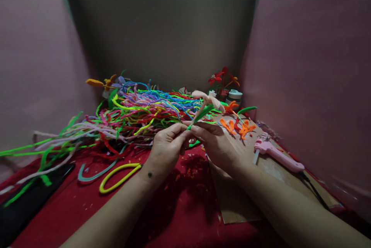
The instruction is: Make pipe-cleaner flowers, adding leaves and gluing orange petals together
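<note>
Between my two hands is a pipe-cleaner flower with pale pink petals, a white centre and a green leaf. My left hand pinches the green-wrapped lower stem between thumb and fingers. Close against it, my right hand grips the same stem from the other side, its thumb along the green wrap. The flower head leans up and to the right, above my right fingers. What lies inside the curled fingers is hidden.
A big heap of coloured pipe cleaners spreads behind my hands. At right, a pink glue gun and orange petal pieces lie on cardboard. Yellow-handled tool, black flat object and lidded jar stand around the red cloth.
</note>
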Demonstrator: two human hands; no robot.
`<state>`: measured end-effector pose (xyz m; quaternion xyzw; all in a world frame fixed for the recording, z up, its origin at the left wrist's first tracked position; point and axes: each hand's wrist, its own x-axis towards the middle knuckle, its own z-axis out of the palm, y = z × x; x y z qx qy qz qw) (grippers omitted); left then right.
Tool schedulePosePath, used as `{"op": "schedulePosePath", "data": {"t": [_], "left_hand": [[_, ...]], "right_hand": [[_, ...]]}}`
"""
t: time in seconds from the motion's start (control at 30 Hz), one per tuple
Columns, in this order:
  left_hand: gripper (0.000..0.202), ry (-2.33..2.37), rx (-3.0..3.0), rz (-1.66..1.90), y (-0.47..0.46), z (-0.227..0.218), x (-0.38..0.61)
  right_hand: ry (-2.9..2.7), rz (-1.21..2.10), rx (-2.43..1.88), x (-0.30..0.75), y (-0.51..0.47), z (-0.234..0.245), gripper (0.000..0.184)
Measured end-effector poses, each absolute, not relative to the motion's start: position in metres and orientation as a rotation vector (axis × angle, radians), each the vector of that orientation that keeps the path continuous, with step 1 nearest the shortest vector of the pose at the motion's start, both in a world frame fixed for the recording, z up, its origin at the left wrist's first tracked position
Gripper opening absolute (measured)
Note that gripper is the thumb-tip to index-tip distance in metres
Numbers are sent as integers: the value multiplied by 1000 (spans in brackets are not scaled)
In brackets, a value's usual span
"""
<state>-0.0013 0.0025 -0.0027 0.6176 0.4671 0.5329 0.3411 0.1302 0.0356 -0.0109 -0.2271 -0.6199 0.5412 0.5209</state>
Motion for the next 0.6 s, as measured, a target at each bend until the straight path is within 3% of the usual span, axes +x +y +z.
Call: {"op": "schedulePosePath", "data": {"t": [0.6], "left_hand": [[26, 879, 1171, 1237, 7, -4, -7]], "right_hand": [[-1556, 1318, -485, 136, 45, -16, 24]]}}
